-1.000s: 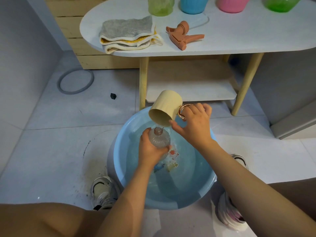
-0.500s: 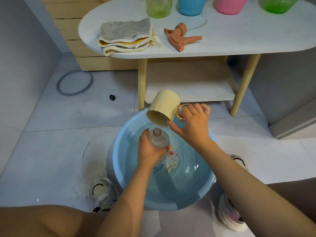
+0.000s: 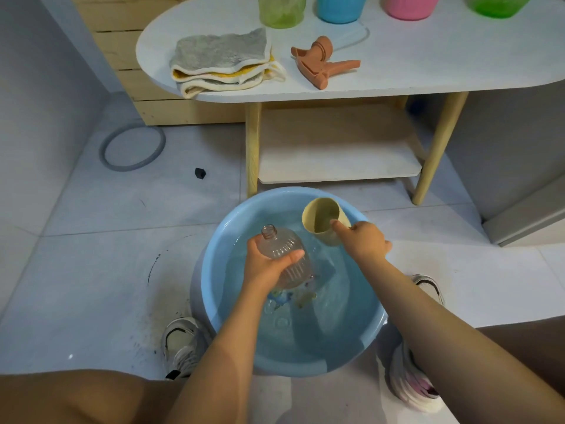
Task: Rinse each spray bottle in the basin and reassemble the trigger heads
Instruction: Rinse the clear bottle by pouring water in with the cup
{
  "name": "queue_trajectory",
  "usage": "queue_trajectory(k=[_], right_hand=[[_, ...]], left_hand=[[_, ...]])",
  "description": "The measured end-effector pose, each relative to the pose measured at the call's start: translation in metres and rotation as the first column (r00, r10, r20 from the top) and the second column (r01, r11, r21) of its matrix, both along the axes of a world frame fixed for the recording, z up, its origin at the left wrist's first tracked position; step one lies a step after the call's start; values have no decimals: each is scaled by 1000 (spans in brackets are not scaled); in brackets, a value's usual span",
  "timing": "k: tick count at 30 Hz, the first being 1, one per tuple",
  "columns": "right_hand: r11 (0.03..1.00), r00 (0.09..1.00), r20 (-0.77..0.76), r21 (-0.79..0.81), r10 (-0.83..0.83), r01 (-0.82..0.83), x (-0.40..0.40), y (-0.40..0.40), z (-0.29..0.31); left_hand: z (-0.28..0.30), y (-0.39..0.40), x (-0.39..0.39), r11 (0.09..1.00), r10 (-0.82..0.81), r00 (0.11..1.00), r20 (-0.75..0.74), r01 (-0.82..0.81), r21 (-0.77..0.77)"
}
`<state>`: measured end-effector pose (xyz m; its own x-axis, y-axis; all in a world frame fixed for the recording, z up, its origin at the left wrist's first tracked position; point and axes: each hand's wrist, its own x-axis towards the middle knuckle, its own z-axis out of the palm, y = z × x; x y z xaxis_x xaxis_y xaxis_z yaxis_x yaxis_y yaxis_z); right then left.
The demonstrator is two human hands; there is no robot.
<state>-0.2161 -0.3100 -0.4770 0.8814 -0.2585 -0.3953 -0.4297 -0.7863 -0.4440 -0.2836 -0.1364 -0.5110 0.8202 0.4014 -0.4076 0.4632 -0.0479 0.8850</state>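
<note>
A clear ribbed spray bottle (image 3: 282, 250) without its head tilts over the blue basin (image 3: 214, 289), neck pointing up and left. My left hand (image 3: 270, 266) grips its body from below, thumb across the ribs. My right hand (image 3: 362, 241) holds a beige cup (image 3: 322, 220) by its hidden handle at the basin's far right rim, mouth facing me. Water and a printed pattern show in the basin. A brown trigger head (image 3: 321, 64) lies on the white table (image 3: 428, 56). Green, blue, pink and green bottles stand along the table's far edge.
Folded cloths (image 3: 223, 64) sit on the table's left end. A lower shelf (image 3: 336, 148) runs under the table between wooden legs. A grey ring (image 3: 133, 146) and a small black piece (image 3: 200, 173) lie on the tiled floor. My shoes flank the basin.
The cup has come down from pouring over the bottle's neck to the basin's right rim, turned mouth toward me. The bottle has tilted from upright to leaning left.
</note>
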Motion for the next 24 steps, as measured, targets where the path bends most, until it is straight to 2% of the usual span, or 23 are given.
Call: queue_trajectory(k=[5, 12, 15, 17, 20, 24], right_hand=[[989, 987, -143, 120, -73, 91, -13, 7, -17], [970, 979, -175, 198, -106, 141, -10, 10, -25], [971, 981, -174, 204, -90, 125, -6, 14, -26], [988, 988, -145, 134, -51, 71, -4, 16, -26], [992, 997, -32, -105, 72, -75, -6, 19, -31], [868, 935, 119, -427, 334, -255, -13, 14, -42]], left_hand=[[1, -5, 3, 996, -20, 1000, -4, 20, -86], [-5, -1, 6, 964, -41, 996, -76, 19, -266], [-7, 0, 3, 985, -62, 993, -96, 45, -165], [-9, -1, 2, 996, -38, 996, -84, 31, -86], [-14, 0, 4, 1000, -5, 999, -47, 5, 10], [-18, 5, 2, 997, -4, 999, -35, 6, 72]])
